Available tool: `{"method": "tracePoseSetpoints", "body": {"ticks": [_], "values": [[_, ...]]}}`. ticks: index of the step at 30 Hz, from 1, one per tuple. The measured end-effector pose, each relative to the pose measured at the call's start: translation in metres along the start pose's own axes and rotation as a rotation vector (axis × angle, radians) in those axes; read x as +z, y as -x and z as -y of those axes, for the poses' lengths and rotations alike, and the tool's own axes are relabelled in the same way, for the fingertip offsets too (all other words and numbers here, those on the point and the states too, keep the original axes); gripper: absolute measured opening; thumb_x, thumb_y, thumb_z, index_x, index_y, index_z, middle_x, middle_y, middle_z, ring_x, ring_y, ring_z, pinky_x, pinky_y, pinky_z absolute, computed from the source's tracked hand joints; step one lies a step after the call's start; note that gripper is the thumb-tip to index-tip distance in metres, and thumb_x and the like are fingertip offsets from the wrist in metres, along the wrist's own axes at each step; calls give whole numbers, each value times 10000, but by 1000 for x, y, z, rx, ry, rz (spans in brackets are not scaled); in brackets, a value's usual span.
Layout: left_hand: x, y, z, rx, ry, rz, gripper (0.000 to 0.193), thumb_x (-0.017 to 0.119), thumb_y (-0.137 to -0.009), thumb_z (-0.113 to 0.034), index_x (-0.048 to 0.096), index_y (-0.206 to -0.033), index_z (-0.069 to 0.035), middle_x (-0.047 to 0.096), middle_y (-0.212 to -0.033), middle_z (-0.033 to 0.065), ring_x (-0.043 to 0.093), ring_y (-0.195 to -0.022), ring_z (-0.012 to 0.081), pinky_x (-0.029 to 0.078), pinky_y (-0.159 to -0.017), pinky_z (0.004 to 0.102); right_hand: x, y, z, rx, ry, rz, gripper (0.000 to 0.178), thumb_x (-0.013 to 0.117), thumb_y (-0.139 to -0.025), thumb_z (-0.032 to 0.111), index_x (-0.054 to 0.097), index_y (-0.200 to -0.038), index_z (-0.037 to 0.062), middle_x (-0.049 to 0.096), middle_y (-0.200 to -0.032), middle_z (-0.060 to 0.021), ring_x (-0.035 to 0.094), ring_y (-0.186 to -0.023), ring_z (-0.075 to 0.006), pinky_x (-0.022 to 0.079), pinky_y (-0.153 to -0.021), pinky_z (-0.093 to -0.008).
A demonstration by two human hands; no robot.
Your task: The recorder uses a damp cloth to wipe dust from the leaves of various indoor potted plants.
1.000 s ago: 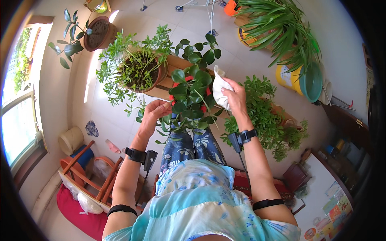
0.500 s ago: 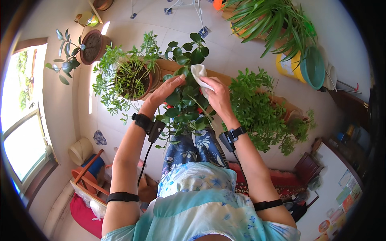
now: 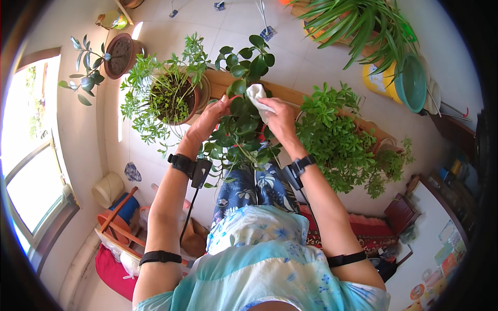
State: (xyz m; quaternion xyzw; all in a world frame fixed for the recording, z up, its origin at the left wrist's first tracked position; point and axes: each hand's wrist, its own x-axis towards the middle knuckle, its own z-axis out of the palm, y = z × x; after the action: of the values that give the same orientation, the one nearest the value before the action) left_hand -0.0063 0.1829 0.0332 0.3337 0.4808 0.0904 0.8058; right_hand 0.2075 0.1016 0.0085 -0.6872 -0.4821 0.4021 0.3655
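A potted plant [image 3: 244,125] with round, dark green leaves stands in front of me, partly over my lap. Its red pot shows only in small patches between the leaves. My left hand [image 3: 211,118] is at the plant's left side, its thumb and fingers closed at the edge of a leaf; some fingertips are hidden. A folded white cloth [image 3: 256,93] is gripped in my right hand [image 3: 281,119]. The cloth lies against the upper leaves, to the right of my left hand.
A wooden bench [image 3: 218,79] runs behind the plant. On it stand a leafy potted plant [image 3: 176,98] at left and bushy greenery [image 3: 332,135] at right. Farther off are a spider plant [image 3: 358,31], a green tub [image 3: 411,90] and a brown pot [image 3: 120,56].
My left hand has shifted slightly left and its fingers have drawn in at the leaves. My right hand keeps the cloth at nearly the same spot. The whole view has shifted a little.
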Motion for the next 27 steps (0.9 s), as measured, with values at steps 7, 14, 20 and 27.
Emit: {"method": "tracePoseSetpoints", "body": {"ticks": [7,14,20,27], "values": [[3,-4,4,-25,115,-71,609,345,-973,-579,583,-1196,-65,561,-998,11,491,-909,130,381,-808,293,1,17,56,-282,124,8,347,576,-736,-94,721,-963,124,680,-984,-10,582,-780,-246,492,-721,-343],[-8,1,2,16,10,-44,583,388,-979,-504,529,-1293,-35,592,-1221,59,509,-1148,156,375,-962,335,9,4,10,-72,174,-127,335,571,-724,-73,709,-982,91,682,-982,-74,619,-828,-314,500,-752,-372],[11,23,-22,251,-326,-58,462,548,-952,-301,532,-1288,15,614,-1194,86,554,-1108,166,407,-975,313,-16,46,39,117,-153,-91,346,579,-746,-123,688,-1033,37,673,-1037,-128,655,-950,-256,503,-854,-327],[27,23,-33,120,-375,46,519,431,-997,-410,561,-1268,12,604,-1214,100,544,-1123,163,391,-994,290,19,47,56,-143,72,-28,365,631,-710,-93,697,-1032,67,667,-1036,-100,623,-953,-303,488,-834,-364]]}}
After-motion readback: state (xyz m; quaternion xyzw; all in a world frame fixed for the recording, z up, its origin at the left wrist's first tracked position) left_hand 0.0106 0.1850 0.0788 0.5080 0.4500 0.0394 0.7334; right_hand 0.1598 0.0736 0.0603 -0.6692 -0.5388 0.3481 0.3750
